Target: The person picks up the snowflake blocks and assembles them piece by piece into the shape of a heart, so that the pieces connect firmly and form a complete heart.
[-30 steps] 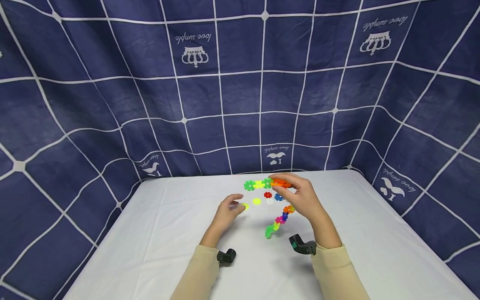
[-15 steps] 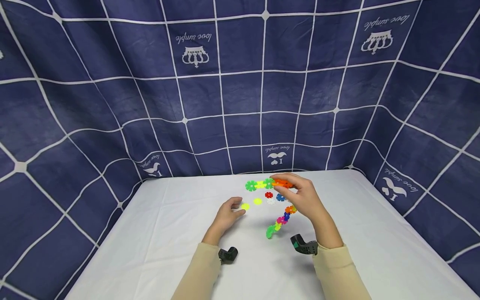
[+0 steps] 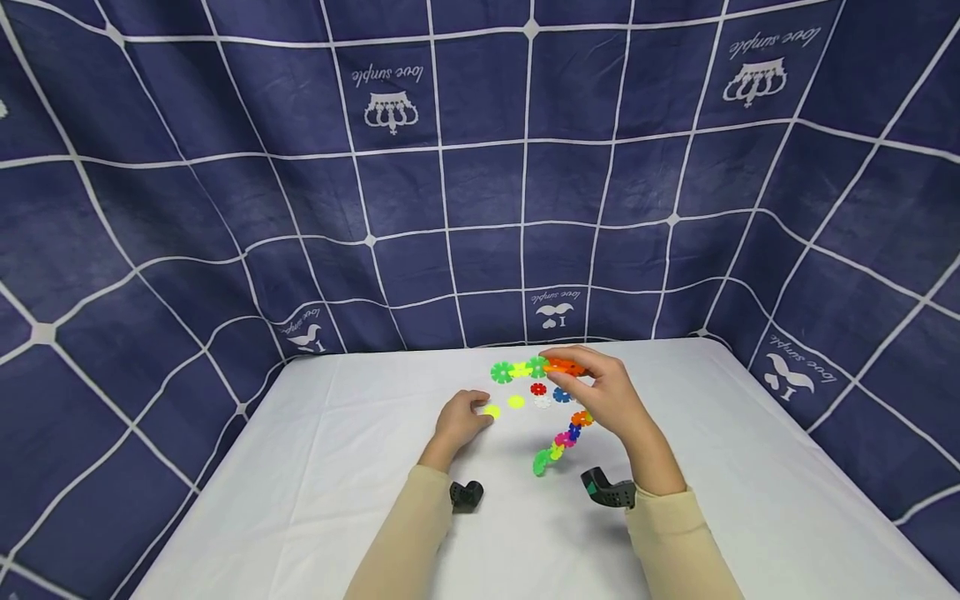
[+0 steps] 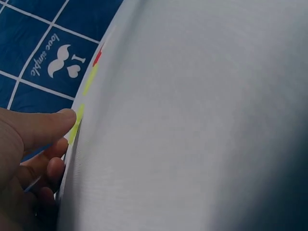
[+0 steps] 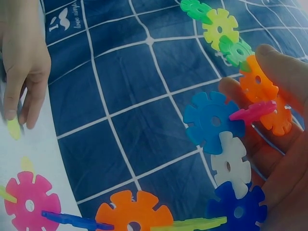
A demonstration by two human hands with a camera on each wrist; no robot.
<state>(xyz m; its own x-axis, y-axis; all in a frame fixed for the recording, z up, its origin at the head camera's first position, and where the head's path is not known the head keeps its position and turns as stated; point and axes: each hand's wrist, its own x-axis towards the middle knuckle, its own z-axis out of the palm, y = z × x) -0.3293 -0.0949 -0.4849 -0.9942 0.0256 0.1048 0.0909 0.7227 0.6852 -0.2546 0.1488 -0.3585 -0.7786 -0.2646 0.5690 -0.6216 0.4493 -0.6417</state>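
Observation:
My right hand [image 3: 609, 392] pinches a chain of interlocking snowflake discs [image 3: 520, 369] above the table, thumb and fingertips around its orange discs. In the right wrist view, green and yellow discs stretch away past the fingertips. Blue, white, pink and orange discs [image 5: 204, 122] hang in a curve beside the palm, and the chain's lower end reaches green discs [image 3: 541, 462] in the head view. My left hand [image 3: 457, 418] is low over the table, thumb and fingers spread at the edge of a loose yellow disc [image 3: 492, 411]. The left wrist view shows the thumb tip overlapping this disc [image 4: 77, 126].
Another yellow disc [image 3: 516, 402] lies just right of the left hand. Red [image 3: 538, 389], white [image 3: 543, 402] and blue [image 3: 562, 395] discs lie behind the hanging chain. A white cloth covers the table [image 3: 300, 483], and a blue checked curtain [image 3: 480, 192] surrounds it.
The left hand draws back slightly from the near yellow disc, then comes in again with its wrist shifted right. The right hand and its chain stay almost still.

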